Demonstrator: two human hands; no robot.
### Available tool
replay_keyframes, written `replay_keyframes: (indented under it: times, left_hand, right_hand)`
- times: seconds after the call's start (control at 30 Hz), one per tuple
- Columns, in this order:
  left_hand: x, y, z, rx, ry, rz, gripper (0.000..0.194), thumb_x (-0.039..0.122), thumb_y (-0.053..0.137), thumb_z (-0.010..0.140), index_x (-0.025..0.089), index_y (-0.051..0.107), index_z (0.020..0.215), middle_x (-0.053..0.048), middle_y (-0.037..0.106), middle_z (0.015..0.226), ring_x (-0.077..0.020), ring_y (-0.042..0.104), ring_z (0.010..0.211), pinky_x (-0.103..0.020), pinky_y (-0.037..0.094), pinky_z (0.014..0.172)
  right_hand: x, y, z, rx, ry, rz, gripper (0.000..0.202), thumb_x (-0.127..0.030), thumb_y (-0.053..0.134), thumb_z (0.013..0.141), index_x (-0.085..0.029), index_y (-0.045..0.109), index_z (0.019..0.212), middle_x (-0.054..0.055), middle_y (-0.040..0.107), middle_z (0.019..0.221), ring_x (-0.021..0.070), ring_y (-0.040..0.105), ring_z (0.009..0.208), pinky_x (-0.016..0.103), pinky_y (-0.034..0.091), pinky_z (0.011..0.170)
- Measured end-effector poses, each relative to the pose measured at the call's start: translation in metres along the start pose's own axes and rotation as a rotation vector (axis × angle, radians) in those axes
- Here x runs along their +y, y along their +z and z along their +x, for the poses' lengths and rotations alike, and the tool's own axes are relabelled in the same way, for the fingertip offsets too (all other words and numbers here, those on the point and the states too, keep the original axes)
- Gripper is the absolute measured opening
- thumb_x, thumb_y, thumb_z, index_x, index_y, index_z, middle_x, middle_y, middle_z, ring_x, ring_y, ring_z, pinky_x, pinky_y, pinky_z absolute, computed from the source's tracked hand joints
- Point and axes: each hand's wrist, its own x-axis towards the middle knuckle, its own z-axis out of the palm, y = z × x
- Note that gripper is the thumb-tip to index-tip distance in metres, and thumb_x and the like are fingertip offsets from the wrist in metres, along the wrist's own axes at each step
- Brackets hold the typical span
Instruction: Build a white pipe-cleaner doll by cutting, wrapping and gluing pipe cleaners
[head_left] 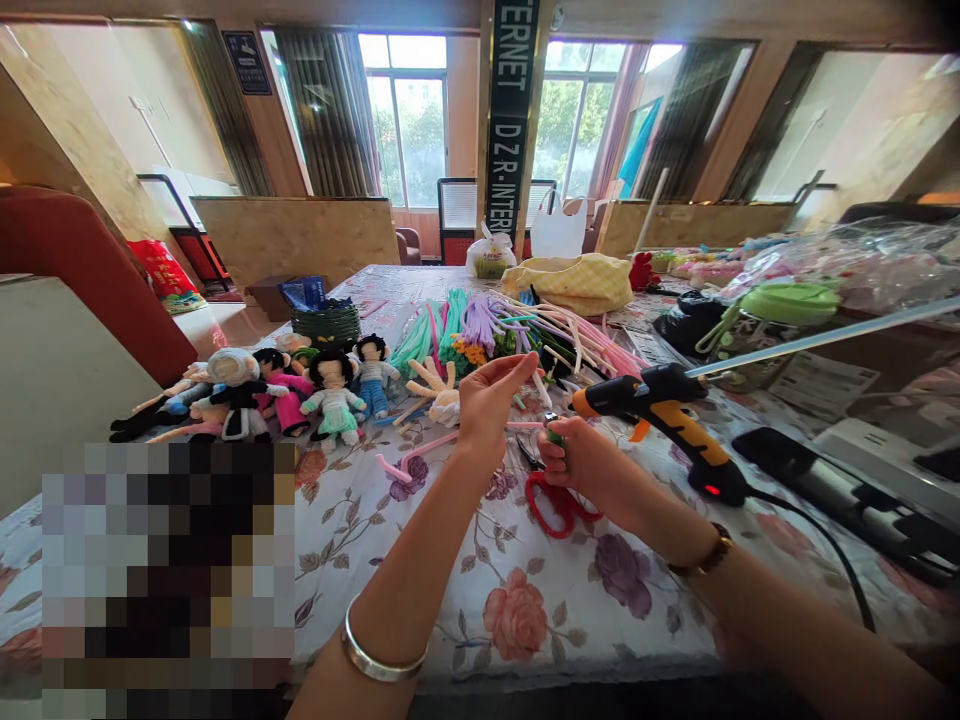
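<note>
My left hand [486, 405] is raised over the table with thumb and fingers pinched together. A short pale piece [543, 388] shows just below its fingertips; whether the pinch holds it I cannot tell. Close to that piece, my right hand [585, 455] is wrapped around a green lighter [553, 430] with its metal top upward. Red-handled scissors [551, 505] lie partly under the right hand. A bent pink pipe cleaner [409, 465] rests on the cloth behind my left forearm. Right of my hands stands a black and orange glue gun [660, 405] with a long clear stick and a lit red light.
Several yarn dolls [334, 395] sit at left beside a dark green basket [326, 322]. Bundles of coloured pipe cleaners [487, 325] lie behind my hands. Farther back is a yellow checked pouch [574, 282]. A green-lidded jar [784, 305] and a cable [825, 545] are at right.
</note>
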Motion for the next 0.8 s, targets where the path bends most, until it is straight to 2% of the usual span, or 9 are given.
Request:
replay_keyframes:
  times: [0.23,0.3,0.4,0.47,0.53,0.6,0.67,0.8]
  left_hand:
    - [0.005,-0.002,0.003,0.082,0.005,-0.019,0.012,0.022,0.078,0.064,0.014,0.069,0.068,-0.002,0.065,0.067,-0.01,0.057,0.066,-0.027,0.038,0.068]
    - [0.005,-0.003,0.005,0.103,0.008,-0.023,0.015,0.023,0.079,0.061,0.014,0.069,0.068,-0.002,0.065,0.067,-0.0106,0.058,0.067,-0.027,0.039,0.068]
    - [0.006,-0.005,0.007,0.114,0.005,-0.032,0.017,0.025,0.08,0.059,0.016,0.07,0.069,-0.001,0.066,0.068,-0.0104,0.059,0.066,-0.026,0.039,0.068]
    - [0.006,-0.006,0.007,0.116,-0.001,-0.033,0.015,0.024,0.079,0.06,0.016,0.07,0.069,-0.001,0.066,0.068,-0.0098,0.059,0.066,-0.026,0.039,0.068]
    - [0.007,-0.006,0.006,0.117,-0.008,-0.032,0.012,0.023,0.077,0.063,0.016,0.069,0.069,-0.001,0.066,0.067,-0.0089,0.059,0.066,-0.024,0.039,0.067]
    - [0.007,-0.006,0.006,0.114,-0.012,-0.038,0.01,0.021,0.075,0.066,0.015,0.068,0.07,-0.001,0.065,0.067,-0.0078,0.058,0.066,-0.023,0.038,0.065]
    - [0.007,-0.006,0.006,0.108,-0.007,-0.05,0.01,0.019,0.073,0.067,0.016,0.067,0.074,0.0,0.065,0.067,-0.0074,0.058,0.066,-0.021,0.038,0.063]
    - [0.008,-0.007,0.007,0.096,-0.001,-0.039,0.011,0.018,0.07,0.069,0.017,0.062,0.078,0.001,0.063,0.069,-0.0077,0.057,0.066,-0.02,0.038,0.06]
  right_hand:
    - [-0.004,-0.002,0.002,0.012,0.058,0.002,0.029,-0.041,0.059,0.073,-0.021,0.04,0.066,-0.007,0.04,0.056,0.0071,0.028,0.048,0.022,0.025,0.046]
    - [-0.005,-0.005,0.003,0.07,0.003,-0.085,0.031,-0.046,0.061,0.073,-0.021,0.042,0.069,-0.007,0.041,0.057,0.0074,0.031,0.048,0.022,0.026,0.047]
    - [-0.006,-0.013,0.004,0.266,-0.237,-0.398,0.037,-0.052,0.065,0.07,-0.023,0.044,0.077,-0.005,0.047,0.062,0.01,0.039,0.051,0.024,0.029,0.05]
    - [-0.005,-0.019,0.004,0.406,-0.41,-0.718,0.038,-0.052,0.067,0.07,-0.024,0.044,0.083,-0.002,0.051,0.068,0.0134,0.045,0.053,0.027,0.03,0.052]
    - [-0.004,-0.023,0.004,0.501,-0.47,-1.113,0.034,-0.048,0.064,0.075,-0.023,0.044,0.089,0.002,0.056,0.072,0.0187,0.053,0.058,0.029,0.03,0.054]
    - [-0.002,-0.025,0.004,0.531,-0.4,-1.485,0.029,-0.044,0.058,0.082,-0.022,0.044,0.095,0.006,0.06,0.072,0.0253,0.059,0.065,0.03,0.028,0.054]
    - [0.0,-0.025,0.003,0.496,-0.286,-1.725,0.028,-0.043,0.052,0.087,-0.02,0.045,0.101,0.011,0.063,0.072,0.0304,0.063,0.069,0.03,0.027,0.052]
    - [0.003,-0.022,0.002,0.43,-0.187,-1.903,0.033,-0.049,0.045,0.089,-0.019,0.048,0.102,0.015,0.066,0.075,0.0332,0.065,0.071,0.031,0.026,0.049]
